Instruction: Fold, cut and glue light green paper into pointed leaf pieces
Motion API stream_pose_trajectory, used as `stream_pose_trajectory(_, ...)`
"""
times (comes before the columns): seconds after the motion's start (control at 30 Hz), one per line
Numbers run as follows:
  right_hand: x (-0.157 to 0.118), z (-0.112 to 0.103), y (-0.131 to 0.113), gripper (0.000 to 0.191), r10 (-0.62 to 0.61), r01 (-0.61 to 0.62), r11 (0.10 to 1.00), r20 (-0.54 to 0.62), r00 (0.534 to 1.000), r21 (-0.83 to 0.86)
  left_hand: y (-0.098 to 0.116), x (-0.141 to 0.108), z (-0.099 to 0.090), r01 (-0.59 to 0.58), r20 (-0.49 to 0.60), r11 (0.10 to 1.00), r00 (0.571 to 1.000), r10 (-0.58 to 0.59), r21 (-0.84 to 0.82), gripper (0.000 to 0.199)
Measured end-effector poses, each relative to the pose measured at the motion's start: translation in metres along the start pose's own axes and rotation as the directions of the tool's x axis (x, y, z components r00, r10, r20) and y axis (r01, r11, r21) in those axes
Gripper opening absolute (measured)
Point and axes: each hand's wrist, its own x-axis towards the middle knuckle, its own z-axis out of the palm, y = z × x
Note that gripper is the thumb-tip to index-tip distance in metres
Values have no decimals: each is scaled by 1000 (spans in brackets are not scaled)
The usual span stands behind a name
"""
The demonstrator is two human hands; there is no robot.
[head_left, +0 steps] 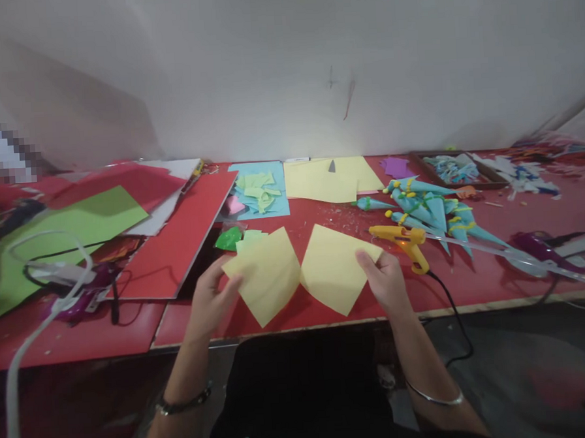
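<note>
My left hand (pixel 217 295) pinches the outer corner of a pale yellow paper piece (pixel 269 276), thumb on top. A second pale yellow paper piece (pixel 341 269) is gripped between the thumb and fingers of my right hand (pixel 384 278). Both pieces are held above the table's front edge, and their inner sides meet or nearly meet in the middle; I cannot tell whether they are joined. Close to my right hand lies a yellow glue gun (pixel 405 240) with an orange light on it. Beyond the left piece are small light green paper pieces (pixel 252 236) and a shiny green item (pixel 229 238).
Teal paper cones (pixel 426 205) with yellow and green trim are heaped at the right on the red table (pixel 316 211). Behind lie yellow sheets (pixel 320 178), green strips (pixel 256 193) and a tray (pixel 491 177) of scraps. A red board (pixel 176 245) and purple devices (pixel 78 299) flank me.
</note>
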Motion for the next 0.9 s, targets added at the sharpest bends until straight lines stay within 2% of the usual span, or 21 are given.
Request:
stream_pose_trajectory(0.1,-5,0,3,39,65,-68,998,263,963,2,-2,-4,3,50,266,999,963,-45,-9,46)
stream_pose_trajectory(0.17,-7,-1,8,43,87,-82,996,364,927,-31,-3,-7,5,66,337,997,939,-75,39,46)
stream_pose_trajectory(0.23,-6,-2,13,39,105,-88,994,383,918,-63,-4,-8,6,60,351,995,933,-84,78,38)
stream_pose_trajectory(0.33,-2,-5,16,30,70,-39,994,339,938,-98,-4,-7,7,48,267,991,960,-80,122,32)
stream_pose_trajectory(0.43,3,-6,15,28,-16,44,994,261,965,-103,1,-5,8,26,91,984,995,-43,177,37)
stream_pose_trajectory(0.5,3,-6,13,28,-48,70,993,215,975,-94,6,-5,9,15,7,982,1000,-16,189,35)
stream_pose_trajectory(0.6,2,-4,9,28,-61,79,993,196,979,-83,11,-6,10,12,-37,985,999,-6,173,31)
stream_pose_trajectory(0.8,1,-5,6,26,-75,98,989,196,978,-110,10,-7,8,24,-44,984,999,-17,179,30)
stream_pose_trajectory(0.9,3,-14,10,28,-42,52,994,104,994,-93,10,-5,0,60,-130,984,991,-38,170,30)
